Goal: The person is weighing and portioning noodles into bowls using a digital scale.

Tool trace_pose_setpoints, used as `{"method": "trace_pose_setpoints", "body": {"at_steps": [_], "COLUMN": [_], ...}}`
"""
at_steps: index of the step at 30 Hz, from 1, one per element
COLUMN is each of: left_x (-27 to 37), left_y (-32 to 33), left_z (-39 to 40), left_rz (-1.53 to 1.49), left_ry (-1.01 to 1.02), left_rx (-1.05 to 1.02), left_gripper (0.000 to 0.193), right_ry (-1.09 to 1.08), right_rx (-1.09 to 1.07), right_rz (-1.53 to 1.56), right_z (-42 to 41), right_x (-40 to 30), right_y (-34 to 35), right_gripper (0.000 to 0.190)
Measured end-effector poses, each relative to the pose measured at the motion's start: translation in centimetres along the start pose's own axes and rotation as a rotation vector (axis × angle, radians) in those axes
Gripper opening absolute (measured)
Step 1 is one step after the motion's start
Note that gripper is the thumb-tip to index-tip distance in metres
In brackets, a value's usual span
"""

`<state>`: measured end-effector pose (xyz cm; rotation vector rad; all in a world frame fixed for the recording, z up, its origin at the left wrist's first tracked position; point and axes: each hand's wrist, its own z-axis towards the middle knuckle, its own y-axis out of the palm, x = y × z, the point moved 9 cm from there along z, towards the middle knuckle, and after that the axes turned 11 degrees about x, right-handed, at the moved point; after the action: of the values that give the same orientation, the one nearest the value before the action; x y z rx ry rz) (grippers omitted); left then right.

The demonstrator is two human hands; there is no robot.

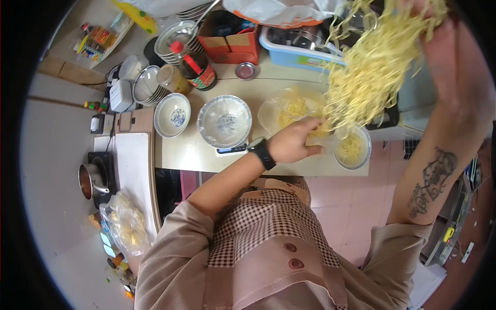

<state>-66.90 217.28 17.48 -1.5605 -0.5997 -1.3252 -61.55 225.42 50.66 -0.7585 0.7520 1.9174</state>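
My right hand [420, 11], at the upper right, is raised and shut on a large bunch of yellow noodles [372, 73], which hangs in loose strands. Below them my left hand [296, 141] has its fingers apart near the strands' lower ends, over a clear plastic bag [269, 112] holding more yellow noodles. A patterned bowl with noodles [350, 149] stands at the table's right corner. Left of the bag, a large white-and-blue bowl [224, 122] lined with clear film rests on a small digital scale [231, 150]. A smaller bowl [172, 115] stands beside it.
Along the back of the table [193, 159] are a red-capped sauce bottle [197, 68], a jar [172, 79], stacked bowls [149, 87], a small round tin [245, 71], a red cardboard box [232, 48] and a blue plastic tub [298, 56]. A saucepan [91, 181] sits at the left.
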Motion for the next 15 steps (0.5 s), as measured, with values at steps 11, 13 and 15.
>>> {"method": "trace_pose_setpoints", "body": {"at_steps": [11, 13, 15], "left_x": [-10.9, -12.8, -16.1], "left_y": [-20.3, -22.3, -22.0], "left_z": [-11.3, -12.5, -13.2], "left_rz": [-0.163, 0.211, 0.417], "left_ry": [-0.181, -0.157, -0.327], "left_rx": [0.693, 0.683, 0.504], "left_gripper": [0.041, 0.039, 0.038], "right_ry": [0.486, 0.544, 0.522], "right_rx": [-0.101, -0.266, -0.369], "right_rz": [-0.507, -0.699, -0.795], "right_z": [-10.4, -13.2, -16.4], "right_x": [21.9, 26.1, 30.2], "right_y": [10.6, 12.5, 13.7], "right_gripper": [0.028, 0.033, 0.033]}}
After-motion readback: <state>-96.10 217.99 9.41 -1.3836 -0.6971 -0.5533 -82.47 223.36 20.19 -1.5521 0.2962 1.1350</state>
